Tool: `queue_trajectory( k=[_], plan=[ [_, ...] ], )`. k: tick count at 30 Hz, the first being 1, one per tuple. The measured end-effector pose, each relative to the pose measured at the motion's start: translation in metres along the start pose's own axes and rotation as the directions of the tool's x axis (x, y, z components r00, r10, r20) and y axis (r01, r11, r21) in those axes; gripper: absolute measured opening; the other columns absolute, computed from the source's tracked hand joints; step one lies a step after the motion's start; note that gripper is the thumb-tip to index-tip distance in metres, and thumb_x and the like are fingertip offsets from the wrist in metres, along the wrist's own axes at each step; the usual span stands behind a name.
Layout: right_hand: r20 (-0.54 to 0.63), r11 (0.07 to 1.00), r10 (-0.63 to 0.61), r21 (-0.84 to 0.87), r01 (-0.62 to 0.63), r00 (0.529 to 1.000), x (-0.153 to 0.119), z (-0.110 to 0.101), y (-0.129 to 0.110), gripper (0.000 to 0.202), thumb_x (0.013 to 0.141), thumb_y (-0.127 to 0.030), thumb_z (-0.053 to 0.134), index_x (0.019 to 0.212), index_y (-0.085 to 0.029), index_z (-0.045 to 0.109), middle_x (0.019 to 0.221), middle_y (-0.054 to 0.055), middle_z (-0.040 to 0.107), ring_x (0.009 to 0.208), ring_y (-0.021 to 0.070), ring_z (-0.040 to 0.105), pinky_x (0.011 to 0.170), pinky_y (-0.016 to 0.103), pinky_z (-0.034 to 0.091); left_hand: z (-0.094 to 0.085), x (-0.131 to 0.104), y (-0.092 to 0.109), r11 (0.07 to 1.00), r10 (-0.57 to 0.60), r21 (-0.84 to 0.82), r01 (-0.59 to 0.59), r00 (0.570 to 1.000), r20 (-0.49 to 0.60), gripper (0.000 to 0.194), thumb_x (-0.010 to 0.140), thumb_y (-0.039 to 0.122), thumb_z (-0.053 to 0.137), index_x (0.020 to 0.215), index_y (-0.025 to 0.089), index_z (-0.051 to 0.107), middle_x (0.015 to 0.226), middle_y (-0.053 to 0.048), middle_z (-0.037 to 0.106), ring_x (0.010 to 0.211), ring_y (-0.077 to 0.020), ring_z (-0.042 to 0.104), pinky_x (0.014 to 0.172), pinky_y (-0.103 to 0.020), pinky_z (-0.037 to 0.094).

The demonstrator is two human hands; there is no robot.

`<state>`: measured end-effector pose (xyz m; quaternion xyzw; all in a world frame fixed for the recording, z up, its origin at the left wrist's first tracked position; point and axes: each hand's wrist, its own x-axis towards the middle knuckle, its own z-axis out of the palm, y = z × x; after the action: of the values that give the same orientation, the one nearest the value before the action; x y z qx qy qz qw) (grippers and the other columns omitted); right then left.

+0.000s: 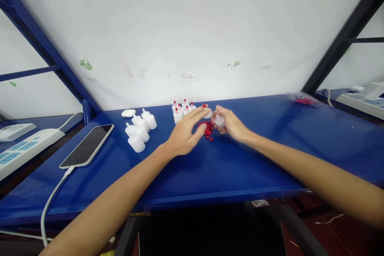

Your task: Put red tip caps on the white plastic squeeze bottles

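My left hand [185, 133] is over the table with its fingers stretched out and apart. Just beyond its fingertips is a white squeeze bottle [207, 113] with a red tip cap; whether the fingers touch it I cannot tell. My right hand [231, 123] is closed around another white squeeze bottle [220, 121], tilted, its nozzle partly hidden. Small red caps [207, 131] lie in a loose pile between the two hands. Behind my left hand, several white bottles with red caps [177, 116] stand grouped near the wall.
Several uncapped white bottles [137, 143] lie or stand on the left. Near them are a white earphone case [128, 113] and a phone [87, 146] with a charging cable [48, 208]. A plastic bag with red pieces [303, 99] lies at the back right. A power strip [27, 150] is far left.
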<state>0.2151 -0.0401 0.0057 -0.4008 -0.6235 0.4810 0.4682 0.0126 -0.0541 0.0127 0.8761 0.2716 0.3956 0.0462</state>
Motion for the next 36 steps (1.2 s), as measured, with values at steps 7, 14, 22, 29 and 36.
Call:
queue_trajectory(
  k=[7, 14, 22, 29, 36],
  plan=[
    [-0.098, 0.991, -0.114, -0.081, 0.106, 0.989, 0.005, -0.011, 0.003, 0.032, 0.093, -0.040, 0.042, 0.072, -0.018, 0.055, 0.064, 0.000, 0.051, 0.049, 0.0097, 0.042, 0.046, 0.024, 0.032, -0.028, -0.003, -0.037, 0.908, -0.273, 0.362, 0.210, 0.953, 0.132, 0.038, 0.082, 0.014, 0.050, 0.112, 0.020, 0.072, 0.118, -0.004, 0.072, 0.102, -0.0234, 0.070, 0.094, -0.038, 0.054],
    [-0.057, 0.978, -0.176, -0.123, 0.168, 0.983, 0.004, -0.010, 0.003, 0.030, 0.093, -0.041, 0.044, 0.076, -0.019, 0.055, 0.066, -0.001, 0.051, 0.052, 0.0104, 0.042, 0.049, 0.025, 0.033, -0.029, -0.005, -0.046, 0.870, -0.332, 0.434, 0.233, 0.928, 0.167, 0.030, 0.092, 0.027, 0.053, 0.115, 0.024, 0.071, 0.123, -0.004, 0.070, 0.093, -0.0235, 0.071, 0.080, -0.036, 0.056],
    [-0.022, 0.972, -0.189, -0.143, 0.184, 0.982, 0.004, -0.011, 0.005, 0.026, 0.092, -0.039, 0.042, 0.079, -0.019, 0.054, 0.069, -0.001, 0.052, 0.053, 0.0112, 0.044, 0.052, 0.027, 0.033, -0.027, -0.004, -0.045, 0.883, -0.250, 0.444, 0.151, 0.952, 0.174, 0.023, 0.092, 0.030, 0.054, 0.104, 0.022, 0.073, 0.117, -0.005, 0.067, 0.100, -0.0225, 0.067, 0.082, -0.034, 0.055],
    [-0.090, 0.972, -0.156, -0.189, 0.137, 0.984, 0.008, -0.012, 0.009, 0.025, 0.072, -0.017, 0.046, 0.097, -0.022, 0.051, 0.085, 0.000, 0.057, 0.065, 0.0137, 0.052, 0.062, 0.030, 0.039, -0.025, -0.004, -0.041, 0.858, -0.258, 0.473, 0.202, 0.964, 0.057, 0.027, 0.093, 0.031, 0.051, 0.110, 0.022, 0.070, 0.114, -0.007, 0.063, 0.094, -0.0218, 0.066, 0.079, -0.034, 0.053],
    [-0.078, 0.962, -0.163, -0.234, 0.141, 0.984, 0.008, -0.012, 0.011, 0.024, 0.075, -0.019, 0.046, 0.098, -0.023, 0.051, 0.083, -0.001, 0.058, 0.068, 0.0153, 0.053, 0.064, 0.031, 0.041, -0.022, -0.004, -0.041, 0.868, -0.307, 0.447, 0.215, 0.941, 0.143, 0.022, 0.092, 0.025, 0.049, 0.106, 0.022, 0.066, 0.108, -0.005, 0.069, 0.095, -0.0231, 0.066, 0.077, -0.034, 0.052]
  ],
)
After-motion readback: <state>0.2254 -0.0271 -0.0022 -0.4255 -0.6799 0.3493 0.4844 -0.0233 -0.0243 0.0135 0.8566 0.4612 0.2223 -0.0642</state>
